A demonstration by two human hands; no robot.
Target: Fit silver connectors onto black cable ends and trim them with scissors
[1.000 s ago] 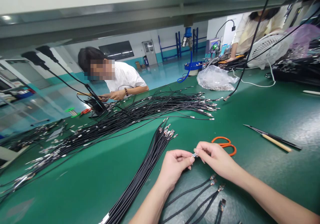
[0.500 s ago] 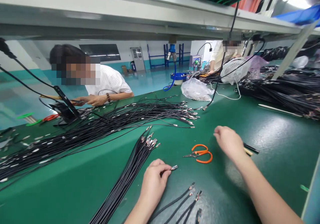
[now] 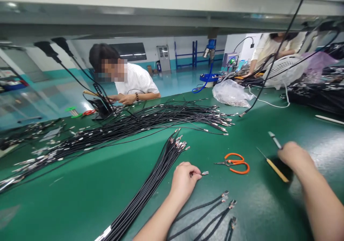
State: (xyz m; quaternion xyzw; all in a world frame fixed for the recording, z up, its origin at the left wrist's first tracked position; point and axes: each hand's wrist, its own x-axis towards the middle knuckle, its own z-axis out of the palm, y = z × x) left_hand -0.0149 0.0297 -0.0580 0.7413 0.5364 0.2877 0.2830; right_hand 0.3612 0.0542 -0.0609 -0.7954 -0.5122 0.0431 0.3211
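A green-topped counter (image 3: 67,201) runs across the view, with a co-worker (image 3: 135,81) at its far side, working at a small black stand (image 3: 100,108). (A clear plastic bag (image 3: 231,93) and a white desk fan (image 3: 282,69) sit further along.) A wide spread of black cables (image 3: 134,124) with crimped metal ends lies across the middle. A tighter bundle of black cables (image 3: 150,187) runs just beside the left hand (image 3: 184,180), and a few short black leads (image 3: 204,212) lie below it. Orange-handled scissors (image 3: 235,163) sit between the hands. The right hand (image 3: 294,158) is curled and blurred just beside a wooden-handled awl (image 3: 274,169); whether it holds anything cannot be told. The left hand pinches a small metal terminal (image 3: 204,173) at its fingertips.
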